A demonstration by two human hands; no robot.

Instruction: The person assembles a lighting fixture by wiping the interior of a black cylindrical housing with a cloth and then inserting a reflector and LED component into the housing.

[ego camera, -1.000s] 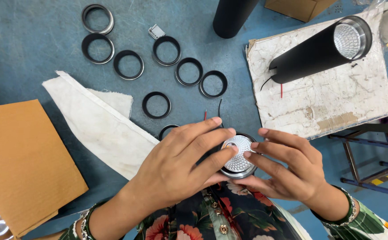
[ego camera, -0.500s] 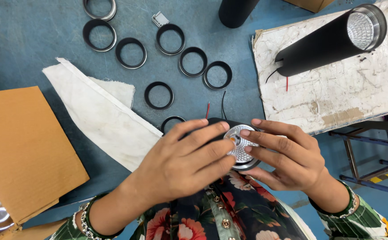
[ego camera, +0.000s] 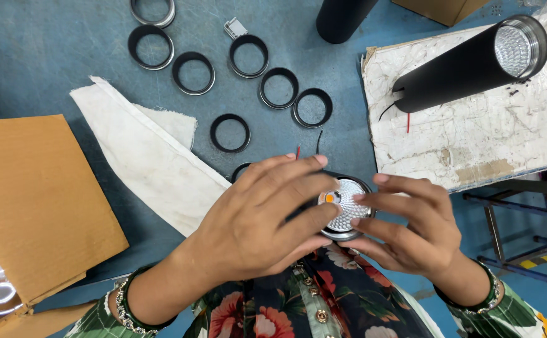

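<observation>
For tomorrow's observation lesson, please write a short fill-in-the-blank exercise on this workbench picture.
1. Both hands, left hand and right hand, hold a round lamp with a faceted ____ inside.
2. The long black tube lamp lies on a worn ____ board.
3. Loose black ____ are scattered on the blue table.

Missing words: reflector; white; rings

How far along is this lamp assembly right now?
Done, by the look of it: one black tube lamp with its reflector in lies on the white board. In hand: left hand and right hand press on a faceted reflector in a second housing. Left: seven loose black rings lie on the blue table.
</observation>
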